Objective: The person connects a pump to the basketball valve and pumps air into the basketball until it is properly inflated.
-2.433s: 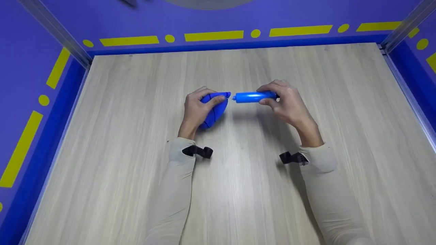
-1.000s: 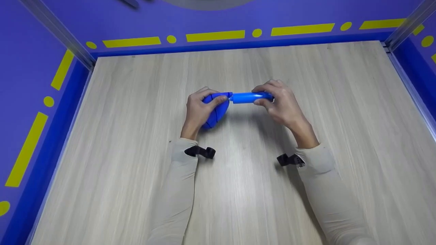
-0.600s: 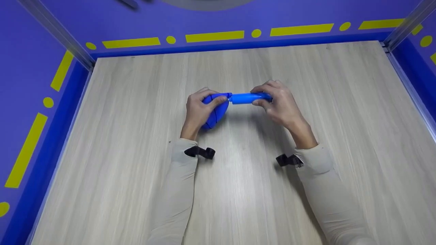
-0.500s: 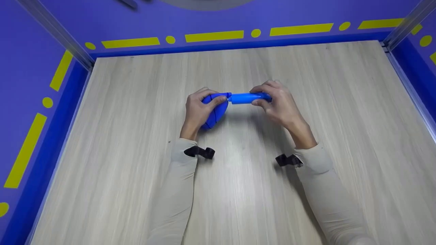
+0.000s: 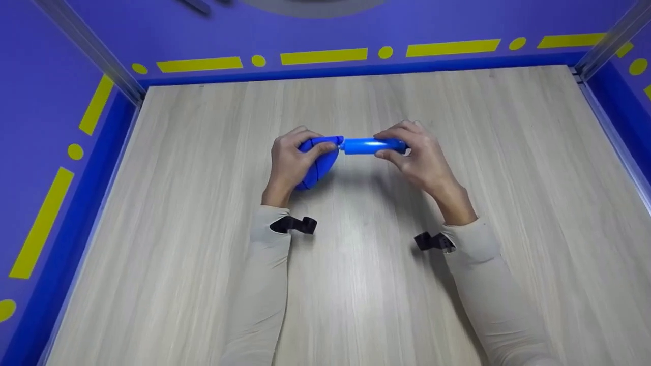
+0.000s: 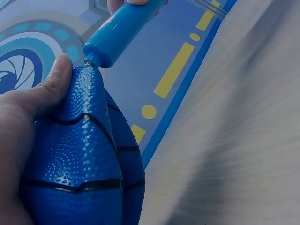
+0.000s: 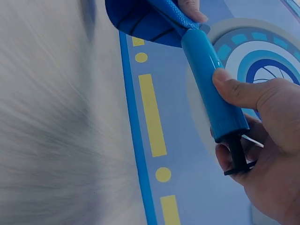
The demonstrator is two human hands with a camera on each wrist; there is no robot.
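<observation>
My left hand (image 5: 293, 160) pinches a deflated blue ball (image 5: 322, 168) near its upper corner, thumb on the near side. The ball is folded and collapsed, with black seam lines and a pebbled skin (image 6: 75, 150) in the left wrist view. My right hand (image 5: 419, 155) grips a blue hand pump (image 5: 361, 146), held level, its nozzle end pointing left. That tip meets the ball beside my left thumb; the needle itself is mostly hidden. In the right wrist view a short black plunger rod and handle (image 7: 238, 157) stick out of the barrel's rear, by my curled fingers.
Both hands are over a wood-grain table (image 5: 356, 284). Blue-purple walls (image 5: 325, 30) with yellow bars and dots border its back and sides. A black camera mount sits on the left wrist (image 5: 295, 224), another on the right wrist (image 5: 433, 241).
The pump has moved left, closing the gap between its needle and the ball seen in the oldest frame. Lately my left hand has shifted slightly left with the ball.
</observation>
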